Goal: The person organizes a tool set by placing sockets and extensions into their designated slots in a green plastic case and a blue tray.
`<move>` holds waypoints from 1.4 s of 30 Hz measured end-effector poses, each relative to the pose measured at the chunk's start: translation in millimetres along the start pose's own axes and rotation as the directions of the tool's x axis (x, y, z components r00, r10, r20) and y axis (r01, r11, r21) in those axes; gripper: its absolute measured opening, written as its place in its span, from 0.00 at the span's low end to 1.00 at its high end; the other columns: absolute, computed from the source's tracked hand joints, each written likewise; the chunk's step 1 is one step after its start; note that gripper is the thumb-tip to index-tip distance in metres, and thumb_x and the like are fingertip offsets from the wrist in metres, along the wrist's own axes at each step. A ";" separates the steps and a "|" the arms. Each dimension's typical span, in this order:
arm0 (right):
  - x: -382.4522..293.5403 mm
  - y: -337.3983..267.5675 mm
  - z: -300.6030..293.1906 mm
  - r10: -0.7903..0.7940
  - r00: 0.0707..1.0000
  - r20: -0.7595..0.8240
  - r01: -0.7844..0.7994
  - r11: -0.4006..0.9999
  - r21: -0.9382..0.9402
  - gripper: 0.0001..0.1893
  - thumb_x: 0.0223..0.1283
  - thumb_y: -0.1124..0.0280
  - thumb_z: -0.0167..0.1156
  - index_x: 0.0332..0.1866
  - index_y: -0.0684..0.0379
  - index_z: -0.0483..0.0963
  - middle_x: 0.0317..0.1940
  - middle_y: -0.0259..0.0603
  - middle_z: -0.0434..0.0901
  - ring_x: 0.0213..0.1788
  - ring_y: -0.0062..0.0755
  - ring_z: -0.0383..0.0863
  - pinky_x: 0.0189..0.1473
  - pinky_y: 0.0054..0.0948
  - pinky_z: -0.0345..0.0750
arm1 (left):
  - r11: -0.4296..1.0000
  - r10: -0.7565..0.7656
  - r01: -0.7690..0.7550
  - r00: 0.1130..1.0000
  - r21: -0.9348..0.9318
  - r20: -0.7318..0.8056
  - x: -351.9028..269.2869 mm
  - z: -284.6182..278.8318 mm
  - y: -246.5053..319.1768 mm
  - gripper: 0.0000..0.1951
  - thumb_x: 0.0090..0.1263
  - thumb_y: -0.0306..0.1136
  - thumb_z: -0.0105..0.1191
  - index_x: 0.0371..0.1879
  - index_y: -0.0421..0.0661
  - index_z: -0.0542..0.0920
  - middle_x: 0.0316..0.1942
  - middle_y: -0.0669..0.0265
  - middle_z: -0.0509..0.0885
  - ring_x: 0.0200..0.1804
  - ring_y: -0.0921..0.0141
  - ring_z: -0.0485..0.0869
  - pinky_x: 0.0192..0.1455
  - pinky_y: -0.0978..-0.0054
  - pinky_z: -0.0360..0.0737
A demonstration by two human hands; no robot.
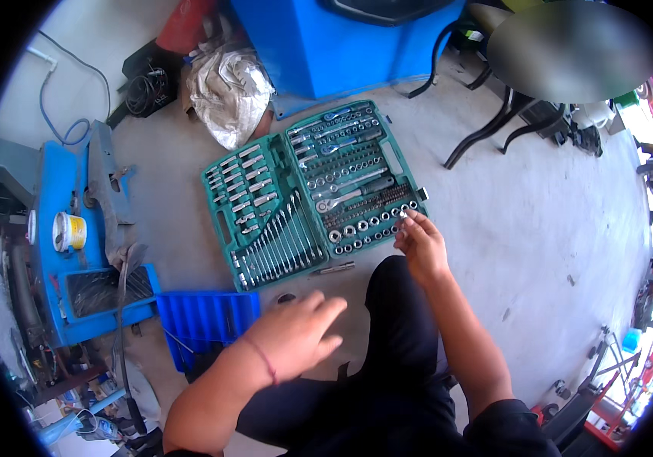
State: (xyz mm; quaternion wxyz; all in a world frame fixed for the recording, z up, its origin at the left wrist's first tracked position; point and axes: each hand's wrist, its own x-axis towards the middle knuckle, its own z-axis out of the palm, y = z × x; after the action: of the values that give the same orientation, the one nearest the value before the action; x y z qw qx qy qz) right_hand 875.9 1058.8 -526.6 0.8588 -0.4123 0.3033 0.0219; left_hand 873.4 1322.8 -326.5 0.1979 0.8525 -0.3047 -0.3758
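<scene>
An open green socket and wrench case (225,227) lies on the concrete floor in front of me. Its left half holds deep sockets (255,172) and a row of combination wrenches (283,240). Ratchets (332,203), bits and several rows of sockets (362,226) fill the right half. At the case's lower right corner, my right hand (426,248) pinches a small shiny socket (402,215) between thumb and fingers. My left hand (298,334), fingers apart and nothing visible in it, hovers below the case. A metal extension bar or long socket (336,268) lies on the floor beside the case's lower edge.
A blue compartment tray (206,311) sits left of my left hand. Further left stands blue machinery (52,188) with a white tub (69,231) on it. Beyond the case are a white sack (229,94), a blue cabinet (349,57) and black curved metal legs (478,137).
</scene>
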 end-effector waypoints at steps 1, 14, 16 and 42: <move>25.3 -0.7 0.2 -0.006 1.000 -0.021 0.005 0.999 -0.034 0.17 0.70 0.73 0.60 0.60 0.66 0.73 0.42 0.40 0.80 0.37 0.28 0.80 0.41 0.28 0.80 | 0.997 -0.024 0.026 0.999 -0.068 0.027 1.1 -8.8 1.9 0.24 0.69 0.40 0.59 0.62 0.46 0.74 0.51 0.56 0.79 0.51 0.54 0.82 0.54 0.61 0.80; 409.3 -13.3 46.4 -0.425 0.877 0.226 0.243 -0.015 -0.970 0.16 0.63 0.64 0.59 0.54 0.59 0.80 0.45 0.50 0.85 0.50 0.53 0.84 0.52 0.47 0.79 | 0.896 -0.222 0.193 0.975 -0.400 -0.028 15.6 -39.6 -51.8 0.30 0.60 0.31 0.66 0.64 0.47 0.74 0.53 0.53 0.78 0.55 0.50 0.78 0.59 0.58 0.77; 426.1 -9.3 59.7 -0.359 0.901 0.244 0.204 -0.146 -0.968 0.15 0.64 0.64 0.57 0.53 0.58 0.80 0.51 0.50 0.82 0.55 0.54 0.82 0.55 0.49 0.79 | 0.880 -0.245 0.209 0.969 -0.427 -0.031 20.2 -45.5 -54.9 0.29 0.61 0.30 0.65 0.64 0.46 0.74 0.52 0.52 0.79 0.54 0.50 0.79 0.58 0.58 0.77; 176.7 39.1 -29.8 -0.305 0.859 0.412 0.451 0.070 -0.890 0.14 0.58 0.79 0.58 0.50 0.59 0.76 0.44 0.48 0.77 0.49 0.54 0.78 0.50 0.46 0.79 | 0.891 -0.206 0.176 0.978 -0.419 -0.027 54.0 -63.7 -56.9 0.29 0.62 0.35 0.67 0.64 0.45 0.75 0.59 0.50 0.79 0.59 0.51 0.79 0.63 0.58 0.76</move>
State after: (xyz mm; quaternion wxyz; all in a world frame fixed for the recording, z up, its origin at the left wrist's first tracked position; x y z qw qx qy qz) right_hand 993.7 1025.5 -663.2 0.3895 -0.9196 0.0506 0.0085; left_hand 971.7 1335.5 -346.1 0.3469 0.8296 -0.1254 -0.4192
